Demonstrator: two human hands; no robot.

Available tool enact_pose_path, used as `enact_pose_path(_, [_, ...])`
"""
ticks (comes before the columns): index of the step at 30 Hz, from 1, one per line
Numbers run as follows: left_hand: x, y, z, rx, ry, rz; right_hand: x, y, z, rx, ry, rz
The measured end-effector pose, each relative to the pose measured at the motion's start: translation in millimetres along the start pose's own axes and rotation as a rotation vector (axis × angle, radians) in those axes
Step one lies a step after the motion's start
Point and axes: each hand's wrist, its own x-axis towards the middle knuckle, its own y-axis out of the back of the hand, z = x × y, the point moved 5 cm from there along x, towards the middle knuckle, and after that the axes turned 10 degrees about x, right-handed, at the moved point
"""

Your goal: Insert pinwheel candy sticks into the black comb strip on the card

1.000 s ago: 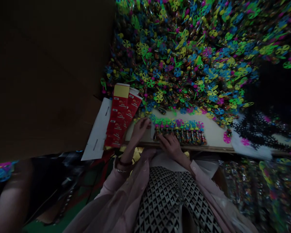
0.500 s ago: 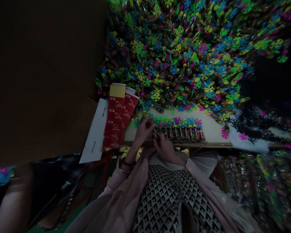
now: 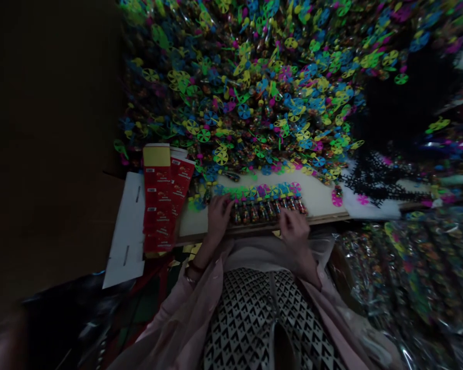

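A row of small candy-filled bottles (image 3: pixel 260 209) topped with coloured pinwheels lies side by side near the table's front edge. My left hand (image 3: pixel 219 213) rests at the row's left end, fingers bent against the outermost bottle; whether it grips anything is too dark to tell. Toward the right end, my right hand (image 3: pixel 294 226) is at the bottles' lower ends with its fingers curled together. What it holds, if anything, is hidden. Behind the row spreads a large heap of similar pinwheel bottles (image 3: pixel 231 97).
Red printed cards (image 3: pixel 157 200) lie left of the row, beside a white slotted card (image 3: pixel 125 231). Black netted strips (image 3: pixel 378 177) sit on the right. Packed clear bags (image 3: pixel 412 272) are at the lower right. A dark brown surface (image 3: pixel 50 154) fills the left side.
My right hand has moved from the row's left part toward its right end. My left hand stays at the left end, its fingers lower beside the bottles. The whole view has shifted.
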Motion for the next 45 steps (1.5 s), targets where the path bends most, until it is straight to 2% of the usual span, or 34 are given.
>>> enact_pose_path(2, [-2.6,-3.1,-2.7,-0.045,0.042,0.035,6.8,28.6,43.6,-0.028,-0.215,0.189])
enact_pose_path(4, [-5.4,-4.7,-2.4,-0.071,0.084,0.067,10.5,44.3,82.2,-0.068,-0.403,0.235])
enact_pose_path(6, [-8.3,-5.3,-0.6,-0.073,0.121,0.100,11.9,43.0,108.5,-0.100,-0.507,0.122])
enact_pose_path(9, [-10.8,-6.9,0.2,-0.084,0.163,0.122,8.2,25.4,125.0,-0.123,-0.546,-0.053])
enact_pose_path(12, [-10.3,-10.5,-6.8,-0.181,0.243,0.073,1.9,13.7,128.5,-0.135,-0.545,-0.065])
enact_pose_path(15, [-9.2,-10.4,-17.5,-0.272,0.308,0.016,-3.7,10.9,134.4,-0.115,-0.563,-0.083])
enact_pose_path(20, [-12.3,-2.9,-34.3,-0.352,0.424,0.048,-4.9,11.5,141.7,-0.083,-0.550,-0.107])
enact_pose_path(26, [-16.8,-11.1,-31.0,-0.375,0.510,-0.106,-3.4,9.9,138.5,-0.104,-0.558,-0.089])
enact_pose_path(29, [-18.1,-12.8,-28.9,-0.368,0.545,-0.096,-3.2,9.7,138.2,-0.105,-0.561,-0.087])
enact_pose_path(33, [-22.4,-15.5,-30.7,-0.393,0.602,-0.075,-2.4,10.8,137.9,-0.104,-0.647,-0.099])
enact_pose_path(36, [-27.7,-12.2,-30.2,-0.294,0.586,-0.057,1.6,9.1,134.0,-0.114,-0.750,-0.155])
enact_pose_path(40, [-32.4,-5.7,-18.3,-0.061,0.417,-0.055,12.8,6.6,128.7,-0.125,-0.878,-0.216])
enact_pose_path(43, [-34.8,-9.0,-14.9,0.008,0.370,-0.088,20.9,10.8,126.6,0.015,-0.939,-0.138])
enact_pose_path(45, [-34.8,-12.2,-19.0,0.031,0.388,-0.079,23.8,13.4,122.7,0.261,-0.913,-0.056])
